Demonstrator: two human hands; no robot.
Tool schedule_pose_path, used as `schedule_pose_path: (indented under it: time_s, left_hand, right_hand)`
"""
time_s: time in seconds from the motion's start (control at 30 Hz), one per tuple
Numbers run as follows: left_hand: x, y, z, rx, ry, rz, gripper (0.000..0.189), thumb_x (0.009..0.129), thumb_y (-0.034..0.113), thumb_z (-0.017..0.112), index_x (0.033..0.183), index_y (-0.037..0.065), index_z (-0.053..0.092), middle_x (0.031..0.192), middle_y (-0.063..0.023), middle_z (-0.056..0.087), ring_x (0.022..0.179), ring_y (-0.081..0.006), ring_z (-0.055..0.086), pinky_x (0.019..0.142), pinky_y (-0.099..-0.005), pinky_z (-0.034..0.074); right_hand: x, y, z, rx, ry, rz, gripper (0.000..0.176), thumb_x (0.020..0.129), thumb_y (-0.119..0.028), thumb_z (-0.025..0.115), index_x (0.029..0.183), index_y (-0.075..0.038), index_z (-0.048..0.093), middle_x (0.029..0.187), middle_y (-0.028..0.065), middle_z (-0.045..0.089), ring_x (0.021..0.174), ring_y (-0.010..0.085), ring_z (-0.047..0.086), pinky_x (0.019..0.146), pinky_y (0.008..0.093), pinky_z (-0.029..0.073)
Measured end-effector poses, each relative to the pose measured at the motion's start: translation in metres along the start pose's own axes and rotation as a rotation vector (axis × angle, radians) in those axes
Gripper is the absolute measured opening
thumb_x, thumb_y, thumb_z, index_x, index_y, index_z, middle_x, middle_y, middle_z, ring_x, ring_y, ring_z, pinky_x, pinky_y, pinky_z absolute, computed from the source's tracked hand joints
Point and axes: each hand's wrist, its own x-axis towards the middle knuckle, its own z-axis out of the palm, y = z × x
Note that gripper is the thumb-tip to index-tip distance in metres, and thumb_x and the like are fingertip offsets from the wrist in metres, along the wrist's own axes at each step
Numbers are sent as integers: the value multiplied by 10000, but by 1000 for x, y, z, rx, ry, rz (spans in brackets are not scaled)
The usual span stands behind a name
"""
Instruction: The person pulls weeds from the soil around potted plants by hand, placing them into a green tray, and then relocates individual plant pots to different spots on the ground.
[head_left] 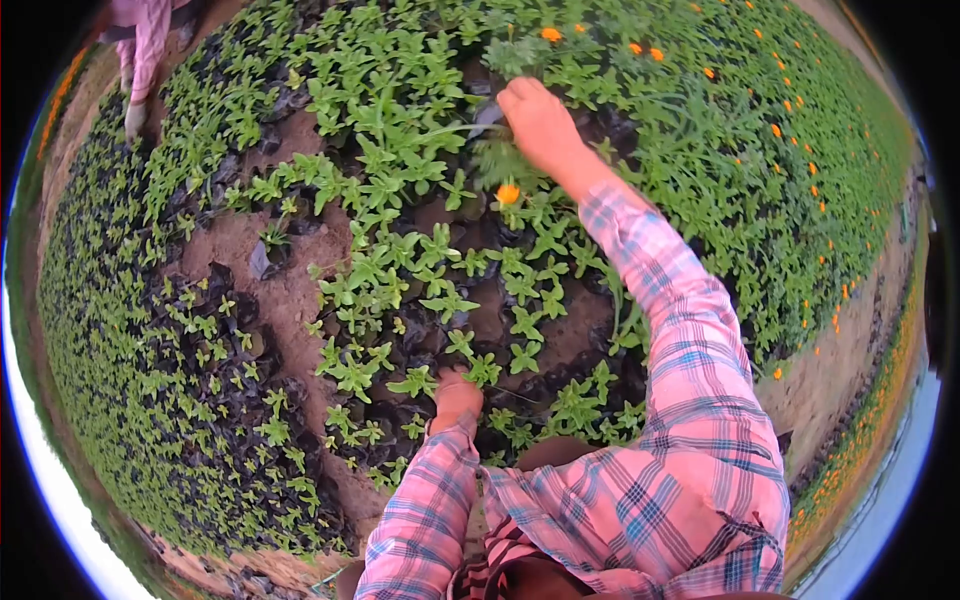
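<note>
My right hand [545,128] reaches far forward over the plants, its fingers closed beside a dark plastic bag [488,114]. Whatever lies between those fingers is hidden. Feathery, slightly blurred foliage [498,160] hangs just below this hand, with an orange marigold flower [508,193] under it. My left hand [458,398] is low among the potted seedlings near my body. Leaves of a green seedling [483,370] and dark bags surround its fingertips, so their grip is not visible.
Broad-leaved seedlings in black bags [215,345] crowd the ground on the left. Bare soil [290,300] runs between the groups. A lone bag [268,258] stands on it. Marigolds [776,130] bloom on the right. Another person's gloved hand [135,118] shows at upper left.
</note>
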Motion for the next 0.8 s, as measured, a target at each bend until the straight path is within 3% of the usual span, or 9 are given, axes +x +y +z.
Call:
schedule_pose_path:
  time_s: [0.2,0.33,0.4,0.5,0.6,0.73,0.77,0.8]
  left_hand:
    - [3,-1,0,-5,9,24,326,806,166,536,1084,-2,514,1057,-232,492,958,-396,567,792,-429,494]
    - [5,2,4,-58,142,-156,311,831,186,496,1045,-37,530,1019,-215,553,904,-389,600,759,-425,515]
    - [3,5,-5,108,83,-59,293,842,203,485,1022,-15,562,1054,-219,551,929,-383,596,763,-429,515]
    - [14,-6,9,109,139,7,265,844,203,482,999,20,596,1073,-205,552,965,-390,581,771,-449,508]
    - [36,-21,18,84,148,94,268,853,207,475,997,20,601,1071,-225,577,968,-408,580,800,-472,490]
    - [46,-45,11,43,141,427,257,837,231,552,974,20,600,912,-248,625,878,-433,586,778,-470,467]
    - [29,-41,0,-91,170,467,299,807,264,608,952,3,602,899,-253,620,883,-453,564,759,-472,456]
    - [11,-34,-8,-154,236,522,290,822,254,622,935,-12,608,864,-201,649,798,-359,620,707,-405,471]
  right_hand:
    - [-97,-46,-83,102,48,29,131,714,-9,527,844,-19,538,917,116,535,906,292,543,694,375,493]
    - [-168,-91,-137,305,-25,56,153,703,10,555,855,1,563,924,125,560,898,300,553,734,359,483]
    - [-202,-117,-158,388,-33,106,152,687,38,569,835,7,559,896,126,556,880,306,551,746,357,477]
    - [-249,-155,-186,592,-84,122,180,686,134,514,814,13,551,869,138,537,818,307,542,711,355,469]
    - [-287,-185,-212,677,-179,164,191,689,141,501,818,8,549,871,133,538,837,316,536,720,356,460]
    - [-335,-219,-223,757,-207,168,213,665,131,510,834,5,542,884,125,539,866,316,535,736,364,460]
    - [-343,-227,-229,725,-260,172,197,669,103,542,839,4,547,880,119,539,869,309,528,731,364,462]
    - [-350,-234,-234,729,-248,190,197,669,103,542,839,4,547,880,119,539,869,309,528,731,364,462]
